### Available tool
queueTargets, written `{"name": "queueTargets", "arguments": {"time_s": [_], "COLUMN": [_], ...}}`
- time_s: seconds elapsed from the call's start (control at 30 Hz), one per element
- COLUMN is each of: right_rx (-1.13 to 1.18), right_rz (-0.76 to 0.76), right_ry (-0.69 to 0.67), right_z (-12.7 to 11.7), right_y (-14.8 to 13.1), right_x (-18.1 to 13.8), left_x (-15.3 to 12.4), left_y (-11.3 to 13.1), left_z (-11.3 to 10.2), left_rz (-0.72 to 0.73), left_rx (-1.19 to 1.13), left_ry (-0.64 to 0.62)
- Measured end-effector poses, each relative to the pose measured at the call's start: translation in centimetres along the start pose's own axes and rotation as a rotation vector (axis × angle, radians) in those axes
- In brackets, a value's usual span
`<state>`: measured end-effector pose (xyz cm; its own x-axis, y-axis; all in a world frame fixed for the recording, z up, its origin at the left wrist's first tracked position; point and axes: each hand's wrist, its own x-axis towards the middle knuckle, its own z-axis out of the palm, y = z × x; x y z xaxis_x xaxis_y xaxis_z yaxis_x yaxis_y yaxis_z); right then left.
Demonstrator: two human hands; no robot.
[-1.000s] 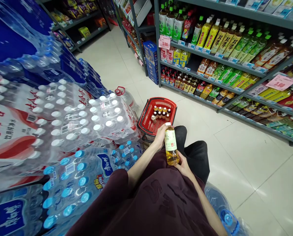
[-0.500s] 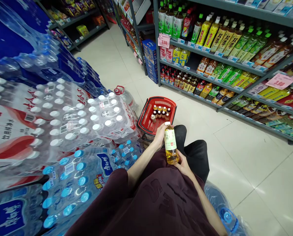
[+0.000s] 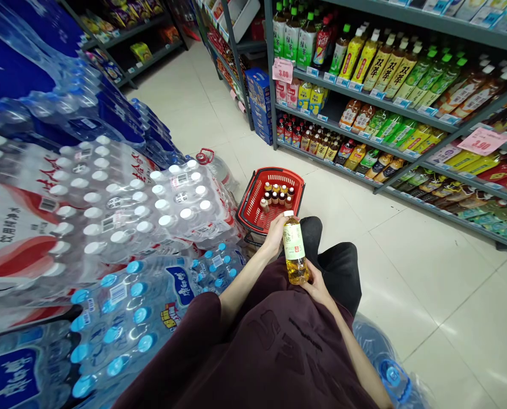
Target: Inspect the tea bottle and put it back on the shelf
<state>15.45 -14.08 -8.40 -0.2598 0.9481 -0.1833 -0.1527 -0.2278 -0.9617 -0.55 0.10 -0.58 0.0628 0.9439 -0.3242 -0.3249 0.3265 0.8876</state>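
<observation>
One bottle (image 3: 294,255) in two hands; one red basket (image 3: 253,207) with about nine small bottles (image 3: 277,195); one jug (image 3: 217,166).

— What colours on the bottle (image 3: 294,254)?
— Amber-yellow liquid, a white cap, a pale green label with a small red mark.
— And the basket (image 3: 257,205)?
— Red mesh, with small dark brown bottles (image 3: 279,194) inside.
— The water packs (image 3: 121,204)?
— Clear wrap, white caps, red lettering; the lower packs (image 3: 142,307) have light blue caps and blue labels.
— The floor (image 3: 427,272)?
— Cream tiles.
— The shirt (image 3: 274,352)?
— Dark maroon.
</observation>
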Motion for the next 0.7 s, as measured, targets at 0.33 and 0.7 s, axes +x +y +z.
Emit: {"name": "queueTargets", "arguments": {"time_s": [0.33, 0.7], "right_rx": [-0.037, -0.064], "right_rz": [0.016, 0.047], "right_ry": [0.019, -0.065], "right_z": [-0.07, -0.43], "right_y": [0.09, -0.21], "right_x": [-0.05, -0.29], "left_x": [0.27, 0.18], "left_y": [-0.34, 0.31], "left_z": [-0.17, -0.18], "left_rz": [0.004, 0.025], "left_rx": [-0.014, -0.069], "left_ry": [-0.005, -0.005]}}
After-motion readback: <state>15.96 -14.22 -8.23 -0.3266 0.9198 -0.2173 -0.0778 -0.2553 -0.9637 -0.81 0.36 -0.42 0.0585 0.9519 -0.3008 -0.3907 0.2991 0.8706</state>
